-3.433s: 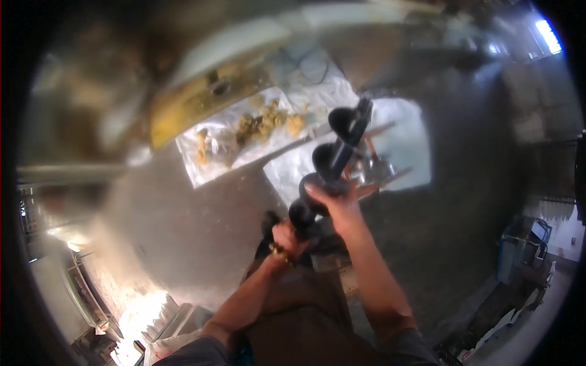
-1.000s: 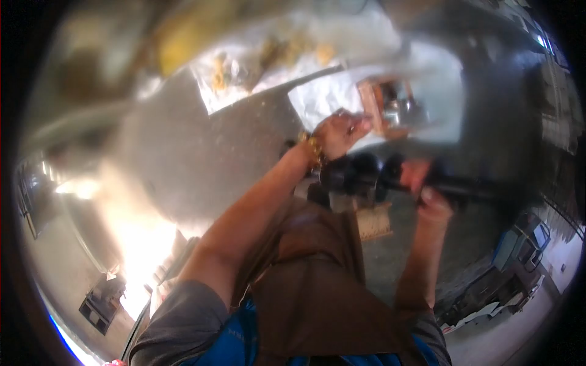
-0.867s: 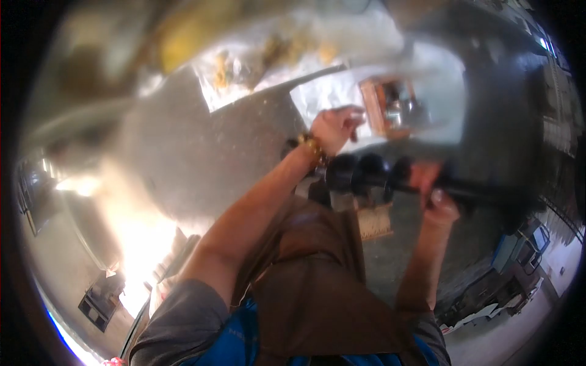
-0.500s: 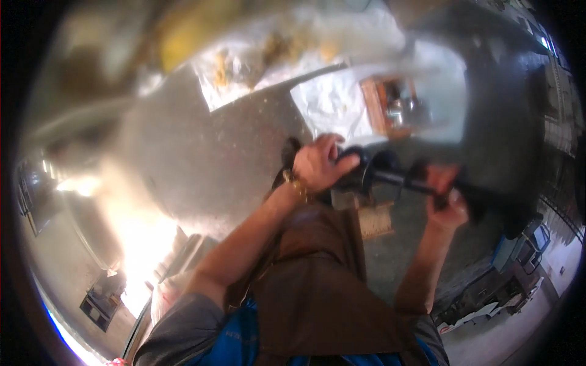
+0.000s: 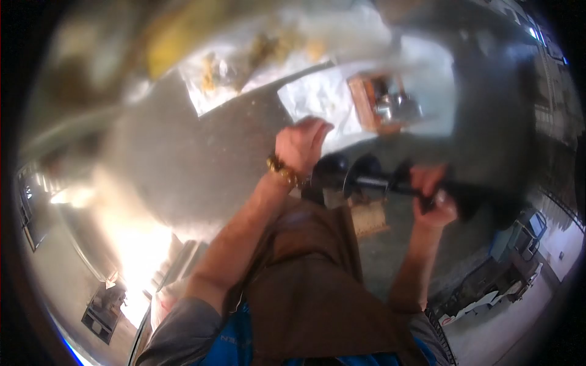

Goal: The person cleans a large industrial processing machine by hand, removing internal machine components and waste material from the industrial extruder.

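Note:
A long black shaft with spiral blades (image 5: 372,181) lies across in front of the brown apron (image 5: 311,268). My right hand (image 5: 434,195) is wrapped round its right part. My left hand (image 5: 302,144), with a beaded gold bracelet on the wrist, is just above the shaft's left end. Its fingers are curled together, and whether something small is between them cannot be made out. The far right end of the shaft fades into dark blur.
White sheets (image 5: 320,100) lie on the grey floor ahead, one under a wooden crate (image 5: 366,104) holding shiny metal items. A wooden block (image 5: 369,218) is below the shaft. Bright glare fills the left. Cluttered shelving (image 5: 488,293) stands at lower right.
My left hand has come off the shaft's left end and moved up and left, its fingers now drawn together. My right hand keeps its grip, with the shaft slightly further left in view.

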### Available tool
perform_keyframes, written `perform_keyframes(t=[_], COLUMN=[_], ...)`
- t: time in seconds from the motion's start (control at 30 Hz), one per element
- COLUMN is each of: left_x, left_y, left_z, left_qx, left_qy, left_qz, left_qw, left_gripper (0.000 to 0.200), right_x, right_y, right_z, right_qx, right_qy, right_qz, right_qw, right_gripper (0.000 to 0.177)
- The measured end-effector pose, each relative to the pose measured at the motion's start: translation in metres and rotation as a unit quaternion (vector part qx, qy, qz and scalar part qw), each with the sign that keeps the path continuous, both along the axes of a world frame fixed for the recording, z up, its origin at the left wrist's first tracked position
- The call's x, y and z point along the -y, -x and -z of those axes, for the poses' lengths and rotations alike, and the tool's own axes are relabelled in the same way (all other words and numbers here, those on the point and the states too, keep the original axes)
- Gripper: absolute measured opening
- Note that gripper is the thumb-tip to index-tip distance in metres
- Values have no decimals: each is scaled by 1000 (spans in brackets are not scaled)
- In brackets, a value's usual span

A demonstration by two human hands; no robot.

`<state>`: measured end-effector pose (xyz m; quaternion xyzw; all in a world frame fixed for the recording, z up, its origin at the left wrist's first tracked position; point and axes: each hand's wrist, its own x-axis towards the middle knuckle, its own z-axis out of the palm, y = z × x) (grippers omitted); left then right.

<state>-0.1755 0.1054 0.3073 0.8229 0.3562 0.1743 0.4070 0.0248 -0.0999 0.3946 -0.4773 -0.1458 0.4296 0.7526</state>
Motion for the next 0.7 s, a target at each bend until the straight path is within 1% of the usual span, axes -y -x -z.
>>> perform_keyframes(t=[0.03, 0.07, 0.1, 0.17, 0.23, 0.27, 0.3, 0.37, 0.43, 0.5, 0.53, 0.57, 0.63, 0.67, 0.7], left_x=[-3, -3, -2, 7, 19, 32, 39, 48, 50, 51, 51, 50, 44, 42, 38], left_y=[-7, -16, -23, -32, -39, -39, -40, -40, -41, -44, -45, -45, -47, -49, -51], left_z=[-6, -15, -38, -70, -84, -76, -69, -58, -60, -61, -59, -53, -51, -53, -54], left_qx=[80, 119, 110, 70, 5, 40, 40, 86, 105, 113, 116, 101, 86, 74, 66], left_qy=[-7, 25, 113, 183, 220, 233, 232, 192, 181, 208, 216, 178, 138, 107, 78], left_qz=[6, 36, 74, 140, 202, 199, 200, 185, 178, 159, 152, 163, 174, 131, 95], left_qw=[997, 992, 985, 971, 954, 951, 951, 960, 962, 959, 957, 965, 971, 983, 990], left_gripper=[11, 10, 15, 27, 38, 42, 42, 36, 33, 26, 24, 20, 16, 14, 12], right_x=[-2, -4, -6, -11, -16, -19, -23, -33, -33, -31, -31, -31, -32, -32, -33], right_y=[4, 8, 11, 15, 18, 21, 23, 28, 30, 30, 31, 32, 35, 37, 39], right_z=[-3, -6, -8, -11, -13, -16, -19, -26, -28, -27, -28, -25, -15, -21, -20], right_qx=[0, 15, 30, 27, 50, 64, 65, 154, 164, 167, 141, 141, 183, 136, 137], right_qy=[0, 5, 10, 11, 21, 44, 43, 61, 74, 60, 47, 47, 28, 56, 57], right_qz=[0, -9, -19, -22, -60, -58, -57, -67, -69, -101, -123, -123, -132, -144, -143], right_qw=[1000, 1000, 999, 999, 997, 995, 995, 984, 981, 979, 981, 981, 974, 979, 979], right_gripper=[38, 38, 38, 36, 34, 35, 35, 39, 43, 42, 42, 42, 40, 38, 38])
